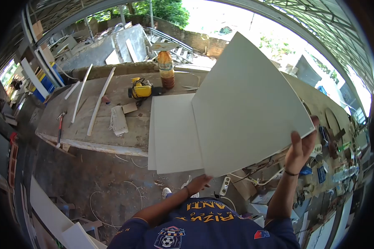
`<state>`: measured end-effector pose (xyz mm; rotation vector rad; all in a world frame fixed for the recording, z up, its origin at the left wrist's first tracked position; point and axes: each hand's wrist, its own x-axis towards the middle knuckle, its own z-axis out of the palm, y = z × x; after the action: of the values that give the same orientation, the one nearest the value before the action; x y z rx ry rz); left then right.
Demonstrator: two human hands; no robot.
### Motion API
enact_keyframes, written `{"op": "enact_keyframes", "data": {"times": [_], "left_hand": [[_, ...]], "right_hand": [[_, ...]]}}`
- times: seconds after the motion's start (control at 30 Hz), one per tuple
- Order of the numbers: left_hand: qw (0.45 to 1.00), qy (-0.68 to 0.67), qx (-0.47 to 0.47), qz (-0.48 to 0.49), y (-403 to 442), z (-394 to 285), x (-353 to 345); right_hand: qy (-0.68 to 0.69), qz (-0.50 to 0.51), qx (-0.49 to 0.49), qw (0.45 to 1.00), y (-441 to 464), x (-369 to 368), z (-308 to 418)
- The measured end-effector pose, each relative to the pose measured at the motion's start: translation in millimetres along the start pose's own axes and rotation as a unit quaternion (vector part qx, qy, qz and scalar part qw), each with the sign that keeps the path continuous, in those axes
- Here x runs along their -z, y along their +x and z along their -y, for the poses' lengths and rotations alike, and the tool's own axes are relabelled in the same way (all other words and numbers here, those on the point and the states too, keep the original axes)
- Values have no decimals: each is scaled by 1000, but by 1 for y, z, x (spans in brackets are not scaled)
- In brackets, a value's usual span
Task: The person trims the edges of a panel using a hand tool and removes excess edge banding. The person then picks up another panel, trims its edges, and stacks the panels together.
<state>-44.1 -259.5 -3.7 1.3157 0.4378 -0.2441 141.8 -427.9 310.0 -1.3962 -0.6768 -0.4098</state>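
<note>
A large white panel (pixel 249 103) is tilted up off the workbench, one corner pointing high. My right hand (pixel 302 147) grips its right edge, thumb on the near face and fingers behind. Down at the panel's lower left corner is my left hand (pixel 198 184), closed at the edge; its fingertips are partly hidden. Beneath and to the left, another white panel (pixel 174 133) lies on the bench, with a further sheet showing along its left side. These flat panels overhang the bench's front edge.
The workbench (pixel 50 118) carries a yellow power tool (pixel 141 90), a bottle of brown liquid (pixel 166 72), thin white strips (pixel 100 101), a folded cloth (pixel 119 120) and a hammer (pixel 60 128). A power strip (pixel 225 186) hangs near my left hand. Cluttered tools lie at right.
</note>
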Motion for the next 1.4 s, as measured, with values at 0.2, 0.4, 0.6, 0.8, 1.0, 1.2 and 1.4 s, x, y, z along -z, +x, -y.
{"op": "enact_keyframes", "data": {"times": [0.2,0.4,0.6,0.8,1.0,1.2,1.4], "left_hand": [[978,70,-195,4,-6,-62,36],[885,-369,-275,-68,-170,-247,96],[940,-183,-142,-252,-202,-168,157],[923,-163,-64,-344,-157,-57,207],[899,47,-34,-434,-100,-9,234],[888,197,-87,-405,-64,-25,215],[877,279,-33,-390,-50,-4,239]], "right_hand": [[-16,172,241,955,-16,-67,25],[61,352,348,867,-93,-146,52],[82,508,207,832,-170,-153,-12],[-226,367,-31,902,-118,-77,-213],[-520,220,-286,774,-46,20,-367],[-551,280,-318,719,-38,35,-401],[-475,162,-233,833,-57,45,-399]]}}
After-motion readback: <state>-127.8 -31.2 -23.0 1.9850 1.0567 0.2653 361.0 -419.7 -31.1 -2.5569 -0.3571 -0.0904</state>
